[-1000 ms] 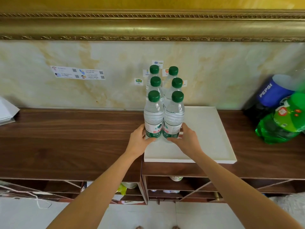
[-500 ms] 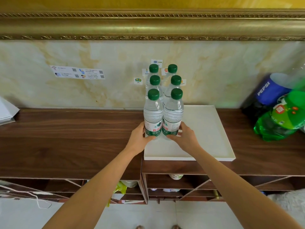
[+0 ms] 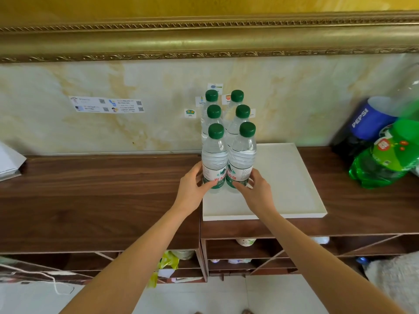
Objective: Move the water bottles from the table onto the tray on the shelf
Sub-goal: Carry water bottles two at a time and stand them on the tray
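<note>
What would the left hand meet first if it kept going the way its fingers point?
The left hand already grips the front-left water bottle at its label, so that bottle blocks it straight away. Beyond stand the other bottles in that column, then probably the marble wall; depth is unclear.

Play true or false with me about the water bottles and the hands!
1. Six water bottles stand on the white tray. True.
2. Their caps are blue. False: they are green.
3. The left hand holds the front left bottle, and the right hand holds the front right bottle. True.
4. The bottles fill the whole tray. False: they stand on its left side; the right part is bare.
5. A Pepsi bottle lies at the right. True.
</note>
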